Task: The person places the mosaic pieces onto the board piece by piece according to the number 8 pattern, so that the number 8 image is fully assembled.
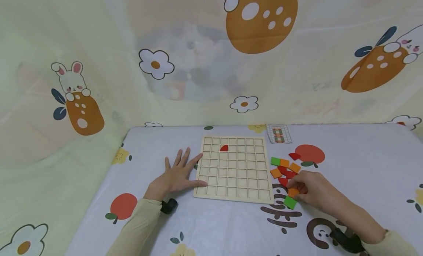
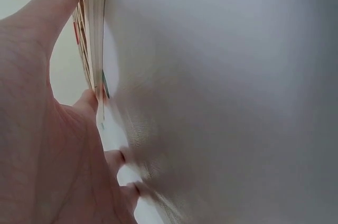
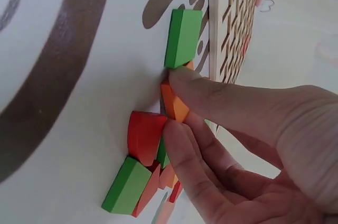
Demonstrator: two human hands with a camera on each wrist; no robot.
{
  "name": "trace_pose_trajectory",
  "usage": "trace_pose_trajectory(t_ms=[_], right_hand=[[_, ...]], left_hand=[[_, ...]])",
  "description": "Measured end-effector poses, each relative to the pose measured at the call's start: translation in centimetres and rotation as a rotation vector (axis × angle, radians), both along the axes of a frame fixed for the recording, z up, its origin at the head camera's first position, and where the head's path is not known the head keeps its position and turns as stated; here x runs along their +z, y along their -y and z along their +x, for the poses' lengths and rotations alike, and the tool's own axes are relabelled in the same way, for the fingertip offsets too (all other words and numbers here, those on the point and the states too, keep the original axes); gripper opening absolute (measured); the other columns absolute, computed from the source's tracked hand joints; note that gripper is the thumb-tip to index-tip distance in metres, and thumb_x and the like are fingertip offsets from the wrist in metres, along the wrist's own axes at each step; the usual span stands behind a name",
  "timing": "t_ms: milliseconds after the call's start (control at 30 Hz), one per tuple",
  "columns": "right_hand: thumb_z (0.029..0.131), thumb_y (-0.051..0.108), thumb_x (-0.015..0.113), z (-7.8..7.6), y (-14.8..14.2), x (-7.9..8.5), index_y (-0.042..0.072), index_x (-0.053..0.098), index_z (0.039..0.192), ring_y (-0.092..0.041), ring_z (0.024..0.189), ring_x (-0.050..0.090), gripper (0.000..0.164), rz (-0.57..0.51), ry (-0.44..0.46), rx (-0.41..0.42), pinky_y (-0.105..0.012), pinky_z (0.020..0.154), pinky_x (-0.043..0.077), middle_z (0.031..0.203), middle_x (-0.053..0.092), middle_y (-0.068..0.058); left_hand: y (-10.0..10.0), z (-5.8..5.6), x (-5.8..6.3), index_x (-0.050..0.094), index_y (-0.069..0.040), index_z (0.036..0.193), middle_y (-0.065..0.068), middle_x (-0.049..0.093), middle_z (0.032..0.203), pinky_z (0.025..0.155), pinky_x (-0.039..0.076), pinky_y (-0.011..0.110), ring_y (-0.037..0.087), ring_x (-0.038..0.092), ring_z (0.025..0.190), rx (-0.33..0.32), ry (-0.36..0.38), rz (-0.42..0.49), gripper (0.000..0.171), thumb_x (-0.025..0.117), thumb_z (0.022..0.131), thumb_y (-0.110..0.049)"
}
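A wooden grid board [image 1: 270, 175] lies flat on the table, with one red quarter-round piece [image 1: 224, 148] in a cell near its far edge. Fingers spread, my left hand [image 1: 175, 179] rests at the board's left side, thumb over the frame and index fingertip at the edge. My right hand [image 1: 314, 190] pinches an orange square block [image 3: 177, 103] between thumb and fingers, right of the board. A green block [image 3: 182, 38] is beside the thumb. On the other side, a red curved piece [image 3: 145, 137] stands close to the fingertips.
Several loose orange, green and red pieces, among them an orange block [image 1: 275, 173], lie between the board and my right hand. A small pattern card [image 1: 279, 134] with a coloured design sits behind the board. A printed curtain [image 1: 198, 112] hangs along the table's far edge.
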State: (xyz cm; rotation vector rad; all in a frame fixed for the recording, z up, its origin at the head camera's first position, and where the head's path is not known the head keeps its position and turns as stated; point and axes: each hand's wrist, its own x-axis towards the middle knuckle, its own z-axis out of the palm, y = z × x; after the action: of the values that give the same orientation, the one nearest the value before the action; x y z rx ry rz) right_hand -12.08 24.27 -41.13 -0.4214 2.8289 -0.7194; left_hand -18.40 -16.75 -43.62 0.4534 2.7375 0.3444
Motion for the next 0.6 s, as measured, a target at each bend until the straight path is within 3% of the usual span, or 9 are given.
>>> trace_pose_trajectory(t_ms=[400, 600], right_hand=[[0.074, -0.002, 0.092, 0.6, -0.4, -0.3, 0.004, 0.082, 0.095, -0.014, 0.076, 0.058, 0.024, -0.050, -0.032, -0.009, -0.021, 0.062, 0.053, 0.081, 0.069, 0.004], [0.075, -0.001, 0.091, 0.2, 0.0, 0.9, 0.007, 0.083, 0.094, -0.015, 0.080, 0.058, 0.022, -0.092, -0.103, 0.025, -0.020, 0.063, 0.054, 0.085, 0.073, 0.003]], left_hand=[[-0.1, 0.1, 0.2, 0.018, -0.034, 0.169, 0.015, -0.003, 0.175, 0.115, -0.005, 0.079, 0.042, -0.010, 0.159, -0.004, -0.009, -0.014, 0.102, 0.063, 0.088, -0.077], [-0.1, 0.1, 0.1, 0.018, -0.035, 0.169, 0.015, -0.004, 0.175, 0.113, -0.004, 0.082, 0.045, -0.011, 0.159, -0.004, -0.014, -0.013, 0.102, 0.063, 0.087, -0.078]])
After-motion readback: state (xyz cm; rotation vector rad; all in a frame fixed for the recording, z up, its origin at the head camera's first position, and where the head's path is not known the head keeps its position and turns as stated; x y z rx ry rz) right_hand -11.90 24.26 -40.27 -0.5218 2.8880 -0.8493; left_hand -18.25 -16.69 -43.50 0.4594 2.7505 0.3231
